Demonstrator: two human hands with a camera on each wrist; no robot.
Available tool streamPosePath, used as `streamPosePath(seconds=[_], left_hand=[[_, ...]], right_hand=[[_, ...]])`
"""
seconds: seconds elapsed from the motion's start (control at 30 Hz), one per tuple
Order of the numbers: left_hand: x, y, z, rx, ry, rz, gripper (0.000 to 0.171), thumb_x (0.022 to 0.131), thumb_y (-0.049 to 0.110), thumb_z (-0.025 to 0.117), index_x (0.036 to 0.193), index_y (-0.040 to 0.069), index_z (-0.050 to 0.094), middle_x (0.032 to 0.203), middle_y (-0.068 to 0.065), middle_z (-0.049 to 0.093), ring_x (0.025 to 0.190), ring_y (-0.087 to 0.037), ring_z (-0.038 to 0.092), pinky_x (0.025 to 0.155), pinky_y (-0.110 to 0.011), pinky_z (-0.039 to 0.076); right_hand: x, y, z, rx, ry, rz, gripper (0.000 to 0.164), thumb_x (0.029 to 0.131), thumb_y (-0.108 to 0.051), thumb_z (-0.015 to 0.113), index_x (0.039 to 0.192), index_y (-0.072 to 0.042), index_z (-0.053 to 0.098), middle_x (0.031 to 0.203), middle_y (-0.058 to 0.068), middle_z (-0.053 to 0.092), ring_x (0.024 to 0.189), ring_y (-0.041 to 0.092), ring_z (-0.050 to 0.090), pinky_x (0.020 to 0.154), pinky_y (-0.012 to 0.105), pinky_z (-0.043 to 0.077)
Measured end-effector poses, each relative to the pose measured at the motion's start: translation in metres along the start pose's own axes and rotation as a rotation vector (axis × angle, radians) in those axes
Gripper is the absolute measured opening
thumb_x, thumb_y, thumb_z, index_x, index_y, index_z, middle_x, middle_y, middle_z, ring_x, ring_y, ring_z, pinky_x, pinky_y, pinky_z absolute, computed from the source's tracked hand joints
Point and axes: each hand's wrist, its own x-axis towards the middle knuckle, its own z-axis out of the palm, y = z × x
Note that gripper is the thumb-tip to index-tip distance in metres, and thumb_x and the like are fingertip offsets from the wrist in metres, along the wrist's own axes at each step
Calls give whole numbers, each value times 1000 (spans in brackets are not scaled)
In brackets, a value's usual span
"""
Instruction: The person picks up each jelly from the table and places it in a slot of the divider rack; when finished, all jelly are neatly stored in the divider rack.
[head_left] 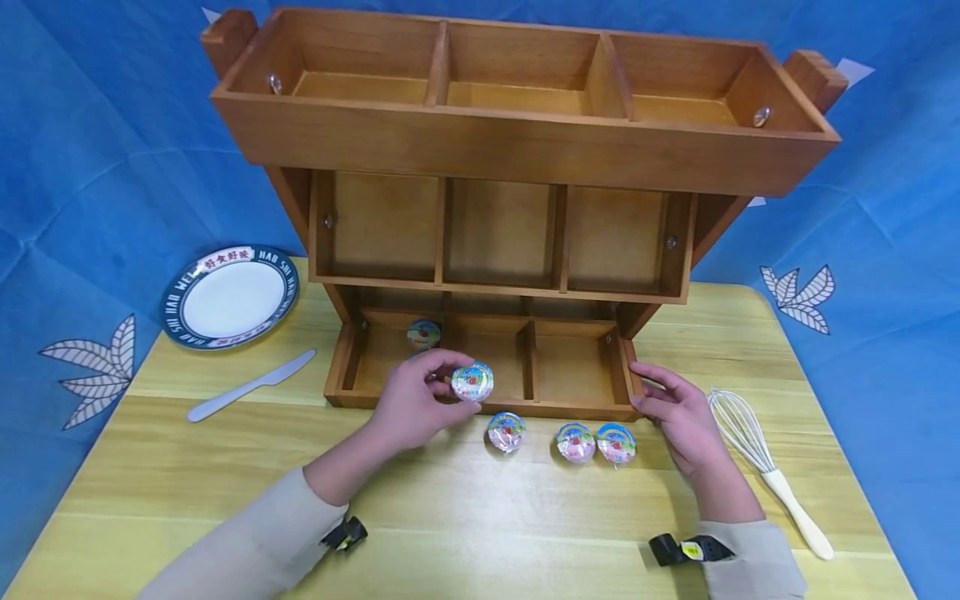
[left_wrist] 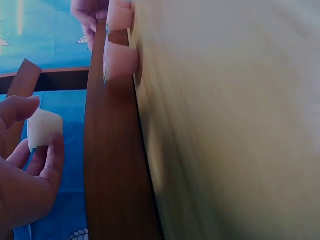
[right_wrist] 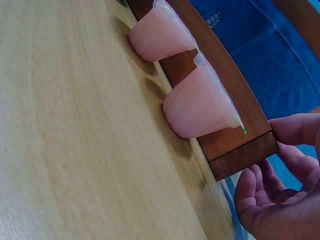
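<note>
My left hand [head_left: 420, 400] pinches a small jelly cup [head_left: 472, 381] with a printed foil lid, held above the front edge of the wooden rack's bottom tier. In the left wrist view the held cup [left_wrist: 45, 127] looks whitish. Another jelly cup [head_left: 424, 334] sits in the bottom tier's left compartment, partly hidden by the left hand. Three pinkish jelly cups stand on the table before the rack: one cup [head_left: 507, 432] near the middle, two cups [head_left: 575, 442] side by side farther right. My right hand [head_left: 686, 417] grips the front right corner of the wooden rack [head_left: 480, 410].
A white plate with a dark patterned rim [head_left: 176, 300] stands at the left, with a pale knife [head_left: 251, 387] before it. A whisk [head_left: 772, 471] lies right of the right hand. The rack's middle tier [head_left: 498, 287] and top tier [head_left: 525, 142] overhang the bottom one.
</note>
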Motion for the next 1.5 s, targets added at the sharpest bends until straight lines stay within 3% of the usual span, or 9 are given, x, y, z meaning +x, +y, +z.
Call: streamPosePath(seconds=[0.43,0.83,1.13,1.5], left_hand=[[39,-1,16,-21,7,-40,47,70,-3,88,113,3,69,99,-10,65,80,-22,68,68,-31,59],[69,-12,38,52,40,-64,46,69,1,89,112,3,71,95,-4,70,86,-21,65,70,-29,56],[78,-25,44,135,85,-84,48,67,4,91,111,7,72,100,-4,71,88,-19,65,76,-29,54],[85,-31,50,181,90,-118,49,66,2,91,112,6,71,103,-5,71,93,-21,63,82,-33,52]], right_hand=[[-1,-1,-1,1,-3,7,51,92,6,65,141,6,49,143,15,37,109,18,50,83,22,53],[-1,-1,-2,-13,-3,14,52,92,6,64,142,5,49,146,15,34,112,20,49,84,22,53],[1,0,-1,-26,-9,19,52,92,5,64,142,6,49,149,18,33,114,22,49,85,23,53],[1,0,-2,-17,-5,18,52,92,6,64,142,5,49,148,18,34,113,20,50,86,23,53]])
